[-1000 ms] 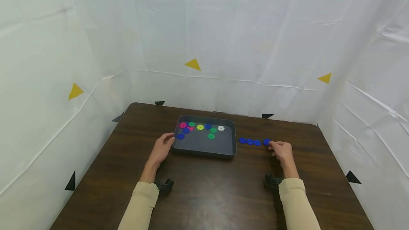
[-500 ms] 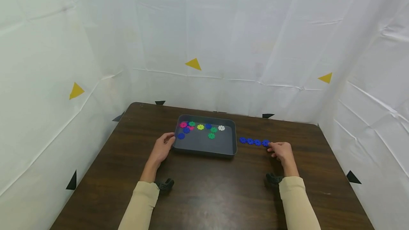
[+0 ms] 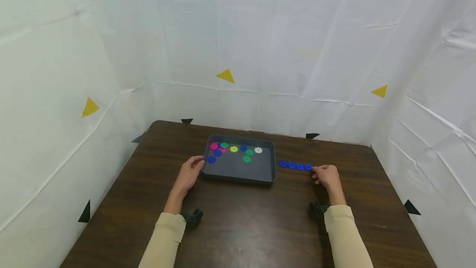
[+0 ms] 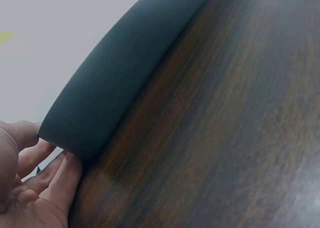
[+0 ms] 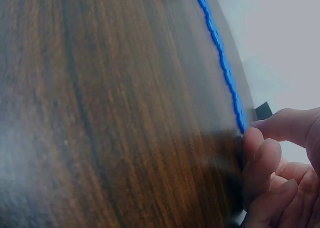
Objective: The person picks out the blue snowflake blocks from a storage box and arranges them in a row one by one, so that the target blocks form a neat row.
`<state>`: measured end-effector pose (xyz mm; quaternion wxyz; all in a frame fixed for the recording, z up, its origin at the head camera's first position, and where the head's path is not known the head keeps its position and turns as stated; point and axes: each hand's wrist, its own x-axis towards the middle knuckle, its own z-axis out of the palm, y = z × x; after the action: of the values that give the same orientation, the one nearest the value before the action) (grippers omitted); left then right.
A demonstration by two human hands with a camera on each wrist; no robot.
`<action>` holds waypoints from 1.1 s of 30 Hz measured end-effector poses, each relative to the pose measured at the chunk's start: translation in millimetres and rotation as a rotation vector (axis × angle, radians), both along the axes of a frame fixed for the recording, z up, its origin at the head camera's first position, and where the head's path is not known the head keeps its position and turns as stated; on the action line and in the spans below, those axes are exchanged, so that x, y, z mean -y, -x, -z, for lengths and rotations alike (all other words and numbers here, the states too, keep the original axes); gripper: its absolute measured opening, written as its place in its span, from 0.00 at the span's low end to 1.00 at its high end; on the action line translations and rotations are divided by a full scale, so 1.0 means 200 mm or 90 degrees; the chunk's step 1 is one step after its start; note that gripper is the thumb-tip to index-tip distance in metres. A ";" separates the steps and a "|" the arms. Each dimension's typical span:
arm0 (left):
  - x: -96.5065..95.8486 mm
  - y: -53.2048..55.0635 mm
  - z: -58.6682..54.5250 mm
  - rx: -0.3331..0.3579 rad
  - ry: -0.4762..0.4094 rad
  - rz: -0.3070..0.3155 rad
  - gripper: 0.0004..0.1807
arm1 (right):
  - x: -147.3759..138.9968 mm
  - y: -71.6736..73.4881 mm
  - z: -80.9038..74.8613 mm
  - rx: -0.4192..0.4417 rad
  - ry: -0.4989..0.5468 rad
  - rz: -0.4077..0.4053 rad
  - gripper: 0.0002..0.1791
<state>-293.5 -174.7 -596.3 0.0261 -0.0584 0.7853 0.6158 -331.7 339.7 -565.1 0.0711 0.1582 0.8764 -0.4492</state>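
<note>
Four-part wording aside, a row of several blue flower-shaped discs (image 3: 291,165) lies on the table to the right of the dark grey tray (image 3: 238,175). My right hand (image 3: 326,175) pinches the right-end blue disc (image 3: 308,167) between thumb and index finger. In the right wrist view, that row (image 5: 223,57) lies flat and ends at the fingertips. My left hand (image 3: 189,173) touches the tray's left side. The left wrist view has the thumb at the rim and loosely extended fingers against the outer wall (image 4: 110,67).
Inside the tray lie pink, blue and green discs, a yellow disc (image 3: 234,149) and a white disc (image 3: 258,150). The brown wooden table (image 3: 245,222) is bordered by white sheeting (image 3: 260,44) with yellow and black triangles.
The right-end blue disc has moved left and down flat, closing the gap to the other blue discs, with my right hand still on it. My left hand has stayed at the tray.
</note>
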 end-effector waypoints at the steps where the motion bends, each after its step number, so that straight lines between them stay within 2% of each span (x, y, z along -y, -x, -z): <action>1: 0.00 0.00 0.00 -0.001 0.001 -0.001 0.26 | 0.00 -0.01 0.00 -0.001 0.001 0.002 0.20; 9: 0.00 0.00 0.00 -0.009 -0.006 -0.004 0.26 | 0.01 -0.03 0.00 -0.007 0.036 0.034 0.21; 16: 0.00 0.00 0.00 -0.011 -0.013 -0.006 0.25 | 0.01 -0.04 0.00 -0.007 0.050 0.036 0.23; 24: 0.01 0.00 0.01 -0.019 -0.014 -0.001 0.25 | 0.05 -0.04 -0.05 -0.031 0.108 0.060 0.22; 29: 0.01 -0.01 0.01 -0.019 -0.011 0.002 0.26 | 0.13 -0.06 -0.11 -0.084 0.096 0.036 0.25; 33: 0.01 -0.01 0.01 -0.025 -0.022 0.008 0.26 | 0.24 -0.05 -0.17 -0.122 0.079 -0.004 0.27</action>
<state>-291.4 -176.9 -598.6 0.0151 -0.0410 0.7754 0.6300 -320.7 292.2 -531.3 -0.0023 0.1071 0.8500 -0.5158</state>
